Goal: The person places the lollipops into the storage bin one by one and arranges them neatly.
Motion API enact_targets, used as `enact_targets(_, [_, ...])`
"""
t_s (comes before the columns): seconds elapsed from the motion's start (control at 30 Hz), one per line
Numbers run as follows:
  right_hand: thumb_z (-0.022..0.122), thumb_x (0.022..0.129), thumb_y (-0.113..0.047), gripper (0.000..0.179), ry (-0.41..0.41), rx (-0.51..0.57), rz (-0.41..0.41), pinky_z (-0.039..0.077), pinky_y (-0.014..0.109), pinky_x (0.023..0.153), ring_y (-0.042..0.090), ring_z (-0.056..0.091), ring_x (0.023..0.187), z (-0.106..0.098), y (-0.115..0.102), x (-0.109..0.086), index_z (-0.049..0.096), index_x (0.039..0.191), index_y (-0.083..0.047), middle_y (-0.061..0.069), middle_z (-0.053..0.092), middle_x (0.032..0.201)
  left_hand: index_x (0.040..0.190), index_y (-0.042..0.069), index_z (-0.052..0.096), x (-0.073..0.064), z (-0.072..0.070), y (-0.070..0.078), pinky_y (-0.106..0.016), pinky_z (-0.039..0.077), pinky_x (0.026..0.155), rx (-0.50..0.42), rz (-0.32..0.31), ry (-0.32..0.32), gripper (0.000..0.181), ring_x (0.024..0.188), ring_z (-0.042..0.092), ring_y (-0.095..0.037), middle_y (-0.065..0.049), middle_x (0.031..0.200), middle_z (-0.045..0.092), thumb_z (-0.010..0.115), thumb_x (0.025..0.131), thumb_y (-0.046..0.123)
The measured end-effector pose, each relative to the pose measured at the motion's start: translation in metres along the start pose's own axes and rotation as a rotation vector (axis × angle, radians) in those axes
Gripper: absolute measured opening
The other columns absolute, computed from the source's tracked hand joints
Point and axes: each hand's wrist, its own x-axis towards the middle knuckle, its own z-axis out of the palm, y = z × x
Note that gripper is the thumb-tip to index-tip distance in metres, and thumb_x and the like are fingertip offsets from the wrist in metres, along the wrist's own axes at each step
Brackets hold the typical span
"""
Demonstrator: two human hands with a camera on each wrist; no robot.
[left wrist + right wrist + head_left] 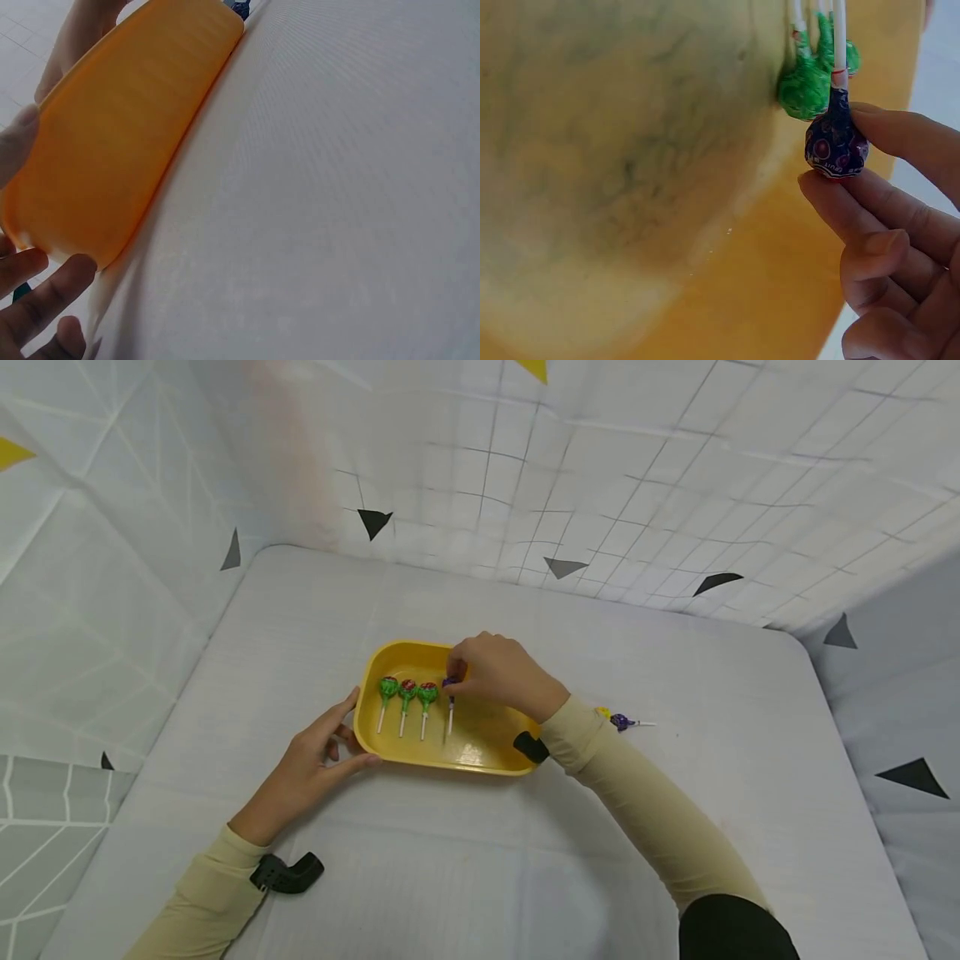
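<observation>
Purple-wrapped lollipop [836,146] is pinched by its head between thumb and fingertips of the right hand [506,672], inside the yellow tray [487,743], just beside three green lollipops [408,690]. The left hand [311,752], thumb and fingers spread apart, touches the tray's left end.

Hidden and cropped parts
Head: right hand [513,677] masks part of the held purple lollipop [835,146] and the yellow tray's [450,758] far rim; beside the right sleeve [652,793], a yellow wrapper [603,712] shows only partly. Left wrist: left edge crops the left hand [307,768]. Right wrist: top edge cuts the lollipop sticks [841,34].
</observation>
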Motion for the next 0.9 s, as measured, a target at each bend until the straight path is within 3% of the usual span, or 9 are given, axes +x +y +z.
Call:
enact_targets(0.43, [0.08, 0.091, -0.037, 0.02, -0.044, -0.08, -0.001, 0.051, 0.03, 0.063, 0.013, 0.062, 0.073, 0.011, -0.002, 0.01, 0.075, 0.086, -0.018, -0.005, 0.07, 0.08, 0.164, 0.011, 0.029, 0.0, 0.0, -0.001, -0.026, 0.049, 0.069, -0.007, 0.014, 0.006, 0.097, 0.08, 0.057, -0.015, -0.004, 0.1, 0.069, 0.085, 0.085, 0.015])
enact_targets(0.9, [0.08, 0.091, -0.04, 0.024, -0.062, -0.065, 0.017, 0.049, 0.027, 0.058, 0.012, 0.061, 0.07, 0.016, -0.002, 0.013, 0.073, 0.083, -0.018, -0.006, 0.069, 0.078, 0.164, 0.01, 0.03, 0.0, 0.0, -0.001, -0.025, 0.048, 0.068, -0.003, 0.014, 0.006, 0.096, 0.078, 0.055, -0.016, -0.004, 0.098, 0.068, 0.085, 0.085, 0.014])
